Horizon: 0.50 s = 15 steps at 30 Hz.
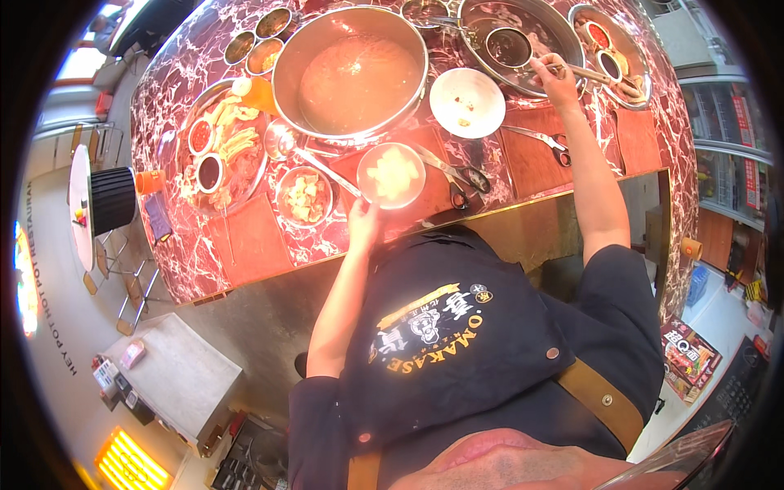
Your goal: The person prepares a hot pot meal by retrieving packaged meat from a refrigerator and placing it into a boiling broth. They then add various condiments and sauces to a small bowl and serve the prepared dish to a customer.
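Note:
My right hand grips a long-handled round ladle or strainer, its cup over the large metal pot of dark broth at the upper right. My left hand is at the lower-left rim of a bowl of pale yellowish pieces, by the handle end of a metal ladle; which of them it holds is unclear. Another bowl of chunks stands to its left. A big steel pot of cloudy broth stands beyond. Between the pots lies a white plate with small scraps.
Two pairs of scissors lie near the table edge. A platter of raw food with two sauce dishes stands at left, another at far right. Small metal bowls and an orange bottle flank the big pot.

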Each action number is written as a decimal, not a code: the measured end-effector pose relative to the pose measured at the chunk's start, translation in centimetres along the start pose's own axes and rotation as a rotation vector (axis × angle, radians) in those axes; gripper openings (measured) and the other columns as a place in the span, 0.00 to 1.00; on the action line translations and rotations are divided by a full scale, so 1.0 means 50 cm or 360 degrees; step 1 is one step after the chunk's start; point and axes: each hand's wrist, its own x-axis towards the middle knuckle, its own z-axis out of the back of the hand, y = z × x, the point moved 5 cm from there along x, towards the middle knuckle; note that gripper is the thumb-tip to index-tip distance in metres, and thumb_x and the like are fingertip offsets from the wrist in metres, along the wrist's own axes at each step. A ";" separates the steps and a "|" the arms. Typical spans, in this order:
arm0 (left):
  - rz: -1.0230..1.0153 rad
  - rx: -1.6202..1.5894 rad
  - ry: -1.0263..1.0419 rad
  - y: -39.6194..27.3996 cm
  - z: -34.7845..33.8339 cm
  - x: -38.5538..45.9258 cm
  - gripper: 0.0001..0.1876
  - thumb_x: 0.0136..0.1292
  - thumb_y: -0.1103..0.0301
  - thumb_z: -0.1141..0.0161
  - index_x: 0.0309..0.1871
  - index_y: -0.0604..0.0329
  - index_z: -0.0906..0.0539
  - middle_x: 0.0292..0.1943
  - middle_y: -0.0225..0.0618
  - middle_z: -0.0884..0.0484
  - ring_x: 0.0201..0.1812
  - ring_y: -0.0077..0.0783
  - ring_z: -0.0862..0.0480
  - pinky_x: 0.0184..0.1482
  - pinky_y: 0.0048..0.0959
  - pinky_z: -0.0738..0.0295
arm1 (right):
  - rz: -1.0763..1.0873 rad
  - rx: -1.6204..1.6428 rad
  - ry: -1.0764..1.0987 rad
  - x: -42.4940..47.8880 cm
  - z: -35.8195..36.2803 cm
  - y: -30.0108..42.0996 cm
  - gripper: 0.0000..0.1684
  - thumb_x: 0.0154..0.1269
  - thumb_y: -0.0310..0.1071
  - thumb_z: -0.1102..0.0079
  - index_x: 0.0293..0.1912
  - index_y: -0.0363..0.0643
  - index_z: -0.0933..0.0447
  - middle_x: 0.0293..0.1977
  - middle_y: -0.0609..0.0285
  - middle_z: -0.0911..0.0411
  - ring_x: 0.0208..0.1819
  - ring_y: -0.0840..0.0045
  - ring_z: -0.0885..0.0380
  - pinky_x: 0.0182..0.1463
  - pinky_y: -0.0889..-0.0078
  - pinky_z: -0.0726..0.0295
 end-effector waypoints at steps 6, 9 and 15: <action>0.0170 -0.0339 -0.0042 0.021 0.015 -0.008 0.08 0.72 0.65 0.42 0.42 0.58 0.27 0.34 0.35 0.17 0.31 0.27 0.15 0.29 0.19 0.24 | 0.0023 0.0108 -0.0223 -0.050 0.012 0.009 0.11 0.66 0.36 0.33 0.31 0.47 0.25 0.23 0.75 0.25 0.23 0.91 0.27 0.26 0.87 0.32; 0.0270 -0.0451 -0.0043 0.002 0.004 -0.019 0.07 0.71 0.67 0.40 0.41 0.56 0.27 0.32 0.35 0.17 0.31 0.30 0.14 0.30 0.22 0.23 | 0.0103 0.0044 -0.0199 -0.070 0.005 0.027 0.10 0.67 0.35 0.33 0.32 0.47 0.25 0.23 0.76 0.26 0.23 0.92 0.29 0.27 0.87 0.32; 0.0286 -0.0454 0.0016 -0.021 0.008 -0.007 0.05 0.70 0.72 0.43 0.39 0.57 0.28 0.31 0.38 0.17 0.30 0.32 0.14 0.30 0.24 0.22 | 0.0259 -0.0092 -0.0159 -0.105 -0.025 0.058 0.10 0.68 0.35 0.35 0.32 0.45 0.25 0.23 0.77 0.29 0.25 0.94 0.35 0.28 0.87 0.38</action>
